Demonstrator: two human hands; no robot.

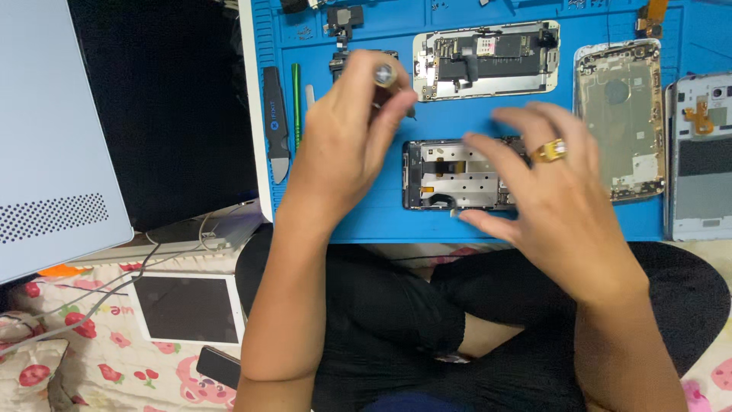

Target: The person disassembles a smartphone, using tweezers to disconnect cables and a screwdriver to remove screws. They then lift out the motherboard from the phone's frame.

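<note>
On blue mat (pixel 473 221), left hand (pixel 347 145) gripping screwdriver (pixel 385 76), right hand (pixel 549 191) released over opened phone (pixel 450 175)

Left hand (pixel 347 141) raised just left of the opened phone (pixel 465 174), fingers curled tight around a screwdriver (pixel 387 78), left forearm bare and coming from below, right hand (pixel 553 191) over the phone's right part, fingers spread and slightly bent, thumb low, right forearm bare.

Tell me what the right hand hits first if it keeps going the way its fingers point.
Probably the opened phone frame: the right hand points left over it, fingertips above its right end. Height above it is unclear.
</note>
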